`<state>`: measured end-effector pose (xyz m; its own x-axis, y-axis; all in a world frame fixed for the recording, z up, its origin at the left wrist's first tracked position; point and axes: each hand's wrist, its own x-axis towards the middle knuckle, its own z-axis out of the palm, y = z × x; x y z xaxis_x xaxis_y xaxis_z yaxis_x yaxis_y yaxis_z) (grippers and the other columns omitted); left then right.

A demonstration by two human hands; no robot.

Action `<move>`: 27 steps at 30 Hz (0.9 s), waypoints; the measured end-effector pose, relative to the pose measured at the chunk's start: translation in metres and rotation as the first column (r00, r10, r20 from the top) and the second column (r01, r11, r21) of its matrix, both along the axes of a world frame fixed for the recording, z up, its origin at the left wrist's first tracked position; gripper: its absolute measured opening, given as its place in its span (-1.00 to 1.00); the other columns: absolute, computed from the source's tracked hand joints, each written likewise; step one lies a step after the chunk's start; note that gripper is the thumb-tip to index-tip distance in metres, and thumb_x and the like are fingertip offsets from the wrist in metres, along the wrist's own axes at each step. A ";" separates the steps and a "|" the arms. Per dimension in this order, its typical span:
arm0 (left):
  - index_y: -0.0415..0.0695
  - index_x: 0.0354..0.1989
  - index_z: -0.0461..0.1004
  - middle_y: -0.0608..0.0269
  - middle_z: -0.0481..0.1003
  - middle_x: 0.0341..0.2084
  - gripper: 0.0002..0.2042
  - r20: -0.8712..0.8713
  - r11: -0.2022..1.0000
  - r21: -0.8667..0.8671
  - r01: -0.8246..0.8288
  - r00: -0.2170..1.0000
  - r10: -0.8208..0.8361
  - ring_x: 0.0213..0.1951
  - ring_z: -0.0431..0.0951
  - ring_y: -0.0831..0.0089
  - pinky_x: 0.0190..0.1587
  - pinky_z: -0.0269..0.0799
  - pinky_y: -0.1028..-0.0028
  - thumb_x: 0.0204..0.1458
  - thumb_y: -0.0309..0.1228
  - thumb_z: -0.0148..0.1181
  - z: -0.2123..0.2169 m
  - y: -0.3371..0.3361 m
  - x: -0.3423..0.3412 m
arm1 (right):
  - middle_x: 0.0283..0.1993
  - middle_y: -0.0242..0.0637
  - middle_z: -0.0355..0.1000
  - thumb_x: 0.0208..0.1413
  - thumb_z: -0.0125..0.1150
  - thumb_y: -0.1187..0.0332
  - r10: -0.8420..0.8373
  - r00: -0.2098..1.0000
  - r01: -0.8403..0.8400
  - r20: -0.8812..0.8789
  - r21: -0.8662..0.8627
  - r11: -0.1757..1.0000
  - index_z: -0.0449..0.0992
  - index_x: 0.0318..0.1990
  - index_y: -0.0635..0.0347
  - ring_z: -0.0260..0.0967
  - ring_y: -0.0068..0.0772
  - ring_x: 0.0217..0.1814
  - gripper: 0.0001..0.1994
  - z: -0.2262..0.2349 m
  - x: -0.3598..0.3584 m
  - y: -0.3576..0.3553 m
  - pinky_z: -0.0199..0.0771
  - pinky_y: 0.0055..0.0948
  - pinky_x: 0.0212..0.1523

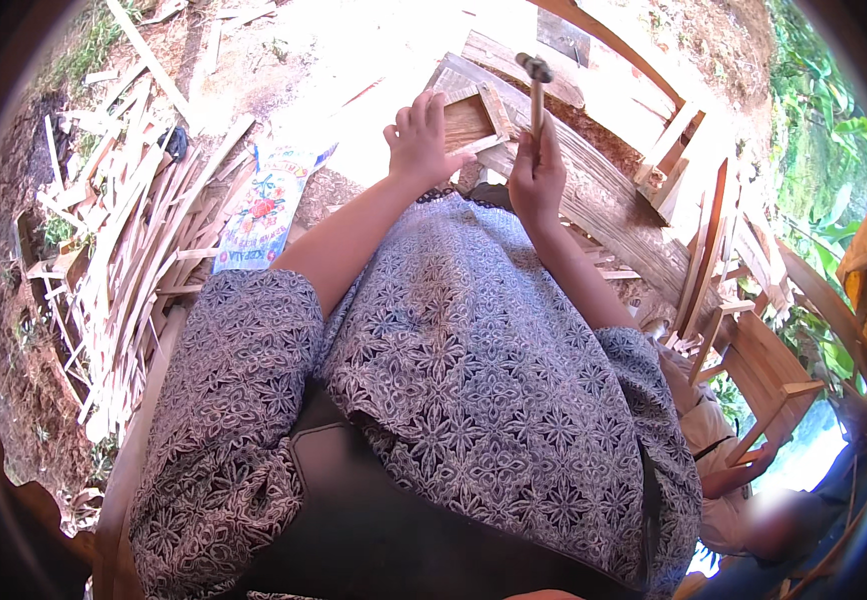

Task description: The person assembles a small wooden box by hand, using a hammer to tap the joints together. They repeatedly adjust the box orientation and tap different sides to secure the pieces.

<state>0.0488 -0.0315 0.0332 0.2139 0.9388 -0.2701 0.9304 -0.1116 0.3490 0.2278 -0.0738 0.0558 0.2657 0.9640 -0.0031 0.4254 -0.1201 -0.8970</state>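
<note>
My right hand is closed round the wooden handle of a hammer, which stands upright with its dark metal head at the top. To its left, a small shallow wooden box with raised edge strips lies on a thick wooden plank. My left hand grips the box's left side, its fingers curled over the edge and its thumb along the near strip. The hammer head is raised apart from the box. Whether any nail sits in the box is too small to tell.
A heap of thin wood strips lies at left, beside a printed sack. Further boards lie beyond the plank. At right a person is near a wooden frame piece, with green plants behind.
</note>
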 end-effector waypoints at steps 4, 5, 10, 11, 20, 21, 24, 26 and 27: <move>-0.03 0.42 -0.01 0.17 0.05 0.39 0.08 -0.015 0.999 0.047 -0.022 1.000 0.023 0.32 0.13 0.09 0.21 0.11 -0.09 -0.21 0.16 0.50 -0.006 0.002 -0.002 | -0.32 -0.25 0.50 0.36 0.09 0.36 0.048 0.999 -0.050 -0.020 -0.106 0.993 0.38 0.31 0.26 0.33 -0.61 -0.45 -0.59 0.003 0.010 0.010 0.33 -0.51 -0.43; -0.03 0.42 -0.01 0.17 0.05 0.39 0.08 -0.012 0.999 0.046 -0.021 1.000 0.022 0.32 0.13 0.09 0.21 0.11 -0.09 -0.21 0.16 0.50 -0.008 -0.005 -0.002 | -0.33 -0.24 0.50 0.36 0.09 0.36 0.006 0.994 -0.018 -0.111 -0.104 0.994 0.37 0.31 0.26 0.33 -0.61 -0.46 -0.58 0.038 0.006 0.013 0.34 -0.51 -0.43; 0.00 0.44 -0.03 0.16 0.02 0.40 0.09 -0.013 1.000 -0.010 -0.009 1.000 0.009 0.31 0.11 0.10 0.21 0.08 -0.08 -0.20 0.16 0.49 -0.004 -0.002 0.002 | -0.12 0.04 0.59 0.33 0.08 0.37 0.272 0.944 -0.204 0.185 -0.323 0.924 0.36 0.34 0.11 0.60 -0.04 -0.16 -0.57 -0.028 0.023 0.014 0.48 -0.23 -0.17; 0.00 0.45 -0.04 0.16 0.01 0.41 0.09 -0.022 1.000 -0.012 -0.016 1.000 0.015 0.31 0.11 0.11 0.21 0.07 -0.07 -0.20 0.17 0.48 -0.006 -0.001 0.000 | -0.18 -0.01 0.59 0.34 0.08 0.34 0.280 0.919 -0.166 0.276 -0.373 0.913 0.36 0.35 0.12 0.58 -0.18 -0.20 -0.56 -0.019 0.023 0.018 0.47 -0.29 -0.16; 0.04 0.47 -0.05 0.19 0.00 0.42 0.11 -0.080 0.999 -0.025 -0.042 0.996 0.040 0.36 0.08 0.13 0.25 0.05 -0.06 -0.20 0.19 0.47 -0.005 -0.001 0.001 | -0.03 0.10 0.57 0.32 0.11 0.30 0.320 0.945 -0.276 0.064 -0.364 0.890 0.36 0.34 0.15 0.58 0.02 -0.01 -0.54 -0.009 0.042 0.033 0.51 -0.16 -0.02; 0.04 0.47 -0.04 0.19 0.01 0.42 0.10 -0.079 0.999 -0.006 -0.047 0.996 0.047 0.35 0.10 0.13 0.25 0.06 -0.06 -0.20 0.17 0.48 -0.003 0.003 0.000 | -0.06 0.08 0.58 0.32 0.11 0.31 0.266 0.963 -0.239 0.047 -0.310 0.920 0.36 0.34 0.15 0.58 -0.01 -0.05 -0.55 0.010 0.041 0.035 0.51 -0.20 -0.05; 0.03 0.47 -0.02 0.22 0.03 0.41 0.10 -0.057 0.998 0.013 -0.058 0.997 0.058 0.35 0.12 0.14 0.26 0.07 -0.05 -0.22 0.14 0.51 -0.002 0.002 0.001 | -0.26 -0.09 0.52 0.33 0.12 0.36 0.191 0.980 -0.197 -0.062 -0.121 0.973 0.36 0.32 0.17 0.46 -0.34 -0.32 -0.57 0.048 0.035 0.041 0.44 -0.41 -0.25; 0.04 0.47 -0.02 0.22 0.03 0.41 0.10 -0.059 0.998 -0.015 -0.057 0.997 0.056 0.36 0.11 0.14 0.26 0.08 -0.05 -0.22 0.14 0.50 -0.001 0.001 0.004 | -0.14 0.09 0.58 0.33 0.10 0.29 0.389 0.915 -0.339 0.105 -0.321 0.885 0.37 0.32 0.10 0.59 0.05 -0.12 -0.57 0.001 0.051 0.036 0.52 -0.14 -0.11; 0.04 0.47 -0.02 0.22 0.03 0.41 0.10 -0.068 0.998 -0.028 -0.059 0.996 0.057 0.36 0.11 0.14 0.26 0.08 -0.05 -0.22 0.15 0.50 -0.001 0.000 0.003 | -0.08 0.13 0.57 0.32 0.10 0.25 0.536 0.830 -0.418 0.155 -0.463 0.781 0.38 0.32 0.06 0.56 0.11 -0.01 -0.56 -0.006 0.055 0.043 0.51 -0.08 -0.03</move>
